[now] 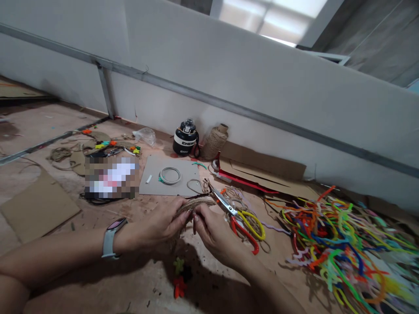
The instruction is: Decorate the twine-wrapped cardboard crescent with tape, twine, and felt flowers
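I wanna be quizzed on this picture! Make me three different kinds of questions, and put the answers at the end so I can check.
1. Pick one: what colour is the cord in the left hand?
A) blue
B) brown
C) green

2. True or false: the watch is worn on the right wrist.

3. Answer in a few words: what stands just to the right of the black-and-white bottle?

Key:
1. B, brown.
2. False; the watch is on the left one.
3. A spool of brown twine.
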Action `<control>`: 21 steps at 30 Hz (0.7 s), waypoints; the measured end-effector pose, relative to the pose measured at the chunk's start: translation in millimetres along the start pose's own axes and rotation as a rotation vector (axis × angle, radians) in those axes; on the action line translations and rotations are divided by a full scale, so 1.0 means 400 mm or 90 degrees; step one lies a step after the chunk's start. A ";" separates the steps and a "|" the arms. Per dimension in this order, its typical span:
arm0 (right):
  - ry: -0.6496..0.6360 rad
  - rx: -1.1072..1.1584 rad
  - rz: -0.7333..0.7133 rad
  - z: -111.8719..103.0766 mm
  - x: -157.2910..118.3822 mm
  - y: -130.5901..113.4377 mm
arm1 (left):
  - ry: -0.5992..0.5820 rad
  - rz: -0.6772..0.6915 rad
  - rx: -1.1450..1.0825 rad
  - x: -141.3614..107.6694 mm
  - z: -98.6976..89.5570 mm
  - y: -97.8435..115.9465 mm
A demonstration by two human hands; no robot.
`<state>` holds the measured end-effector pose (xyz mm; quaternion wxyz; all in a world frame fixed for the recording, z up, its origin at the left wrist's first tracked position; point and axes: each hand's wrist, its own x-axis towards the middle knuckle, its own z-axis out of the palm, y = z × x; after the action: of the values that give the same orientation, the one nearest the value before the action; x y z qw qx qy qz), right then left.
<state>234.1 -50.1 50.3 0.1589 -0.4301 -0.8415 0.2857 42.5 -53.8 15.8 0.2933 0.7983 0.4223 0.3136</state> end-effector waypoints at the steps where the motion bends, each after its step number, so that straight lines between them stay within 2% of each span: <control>1: 0.003 0.006 0.001 0.000 0.000 0.000 | 0.000 0.001 -0.001 0.000 0.000 0.000; 7: 0.020 0.022 0.005 0.000 0.000 -0.002 | 0.000 0.003 0.004 0.000 0.003 -0.004; 16: 0.111 0.032 -0.035 0.015 0.004 0.007 | 0.011 -0.022 -0.040 -0.001 0.012 -0.013; 21: 0.068 0.081 0.004 0.015 -0.001 0.011 | 0.030 -0.022 -0.058 0.005 0.013 -0.026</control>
<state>234.2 -50.5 42.9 0.2295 -0.4365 -0.8106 0.3159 42.3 -48.3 5.6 0.3245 0.7692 0.4283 0.3458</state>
